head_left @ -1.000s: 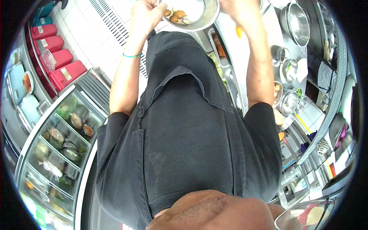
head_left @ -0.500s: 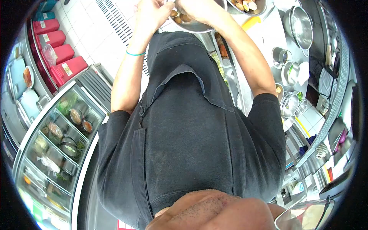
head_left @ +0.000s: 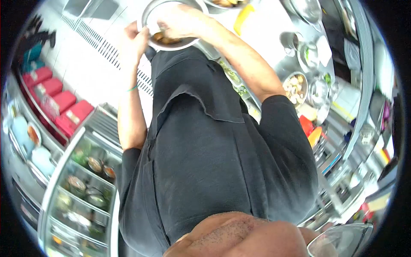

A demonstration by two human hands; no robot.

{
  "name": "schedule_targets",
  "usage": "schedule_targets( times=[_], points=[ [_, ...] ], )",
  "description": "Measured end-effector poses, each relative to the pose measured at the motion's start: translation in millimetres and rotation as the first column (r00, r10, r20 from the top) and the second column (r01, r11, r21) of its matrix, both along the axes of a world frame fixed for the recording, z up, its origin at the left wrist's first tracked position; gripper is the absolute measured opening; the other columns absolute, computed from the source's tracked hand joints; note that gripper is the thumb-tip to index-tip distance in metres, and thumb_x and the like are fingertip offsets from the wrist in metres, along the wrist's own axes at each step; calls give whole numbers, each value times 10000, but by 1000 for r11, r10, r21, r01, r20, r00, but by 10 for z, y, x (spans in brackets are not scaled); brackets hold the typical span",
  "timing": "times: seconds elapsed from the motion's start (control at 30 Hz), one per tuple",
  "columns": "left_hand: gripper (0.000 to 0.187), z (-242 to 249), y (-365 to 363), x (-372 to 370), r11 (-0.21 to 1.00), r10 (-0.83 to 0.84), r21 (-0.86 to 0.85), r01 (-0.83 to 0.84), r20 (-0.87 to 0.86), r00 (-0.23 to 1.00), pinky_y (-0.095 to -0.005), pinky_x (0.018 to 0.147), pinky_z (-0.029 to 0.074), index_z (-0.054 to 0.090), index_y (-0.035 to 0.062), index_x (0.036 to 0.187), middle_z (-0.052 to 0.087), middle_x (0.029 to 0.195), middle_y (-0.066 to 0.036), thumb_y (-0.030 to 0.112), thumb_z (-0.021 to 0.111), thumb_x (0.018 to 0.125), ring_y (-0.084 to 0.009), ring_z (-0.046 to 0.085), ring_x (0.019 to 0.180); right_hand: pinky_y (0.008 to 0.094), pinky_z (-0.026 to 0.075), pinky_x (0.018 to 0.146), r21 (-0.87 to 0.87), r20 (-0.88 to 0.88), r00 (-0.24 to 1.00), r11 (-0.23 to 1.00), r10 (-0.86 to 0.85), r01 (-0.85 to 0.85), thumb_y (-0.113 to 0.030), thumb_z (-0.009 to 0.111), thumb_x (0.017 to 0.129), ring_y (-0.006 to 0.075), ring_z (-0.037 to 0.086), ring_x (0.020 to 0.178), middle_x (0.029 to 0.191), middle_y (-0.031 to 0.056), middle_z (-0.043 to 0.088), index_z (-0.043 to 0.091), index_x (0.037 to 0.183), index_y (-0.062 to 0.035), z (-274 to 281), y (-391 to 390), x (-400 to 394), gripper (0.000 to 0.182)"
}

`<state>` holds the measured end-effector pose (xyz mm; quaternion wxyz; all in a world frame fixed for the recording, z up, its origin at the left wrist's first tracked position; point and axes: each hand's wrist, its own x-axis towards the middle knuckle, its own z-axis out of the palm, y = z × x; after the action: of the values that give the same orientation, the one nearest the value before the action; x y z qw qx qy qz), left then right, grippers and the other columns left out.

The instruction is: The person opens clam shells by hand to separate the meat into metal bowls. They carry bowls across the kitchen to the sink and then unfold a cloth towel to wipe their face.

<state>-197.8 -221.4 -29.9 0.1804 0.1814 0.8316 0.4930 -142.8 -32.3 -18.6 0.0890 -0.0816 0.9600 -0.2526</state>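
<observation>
A round metal bowl (head_left: 195,43) is at the top of the view, with several brown pieces (head_left: 165,38) low inside it. My left hand (head_left: 136,39) is closed on the bowl's left rim. Inside the bowl is my right hand (head_left: 177,22), just above the brown pieces. Its fingers are blurred and partly washed out, so what they hold, if anything, cannot be made out.
A white counter (head_left: 261,32) on the right bears a yellow object (head_left: 244,20), metal bowls and a bowl of pale pieces (head_left: 295,88). Red bins (head_left: 73,118) stand at left. A glass-topped case (head_left: 81,188) holds food containers. Another bowl (head_left: 227,3) shows at top.
The bowl and both hands now appear further left and lower, and more of the bowl shows. The surroundings have shifted too, with a second bowl of pale pieces now visible at right.
</observation>
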Motion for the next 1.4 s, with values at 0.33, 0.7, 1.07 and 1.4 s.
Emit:
schedule_targets(
  times=[0.33,0.7,1.07,1.4],
  points=[
    [123,-410,-72,-180,979,-99,204,27,351,931,-244,623,536,675,-80,879,692,817,-100,14,618,824,-120,639,712,316,489,590,-514,-162,817,754,-553,408,-123,693,766,167,585,608,636,77,601,606,723,-28,661,198,1363,136],
    [265,-111,-132,-114,978,-207,77,193,304,930,-271,660,469,732,-24,1031,691,889,-45,147,700,831,-108,569,746,313,527,796,377,65,-84,-54,-994,925,-472,744,822,164,687,876,1001,127,749,713,1191,-76,379,1247,4539,542],
    [258,216,-149,163,966,-232,86,246,-145,962,-326,905,484,581,-52,594,731,944,-191,112,663,774,-254,629,1175,488,552,697,46,82,728,732,-681,680,-143,630,830,411,694,800,819,285,673,707,863,42,820,-573,1253,203],
    [306,193,-358,208,989,-134,51,138,-61,989,-310,732,514,516,-25,548,725,1034,-223,136,673,756,-213,693,986,458,541,846,66,170,907,923,-385,379,-271,652,857,373,697,965,953,248,712,744,951,8,183,-755,604,309]
  ],
)
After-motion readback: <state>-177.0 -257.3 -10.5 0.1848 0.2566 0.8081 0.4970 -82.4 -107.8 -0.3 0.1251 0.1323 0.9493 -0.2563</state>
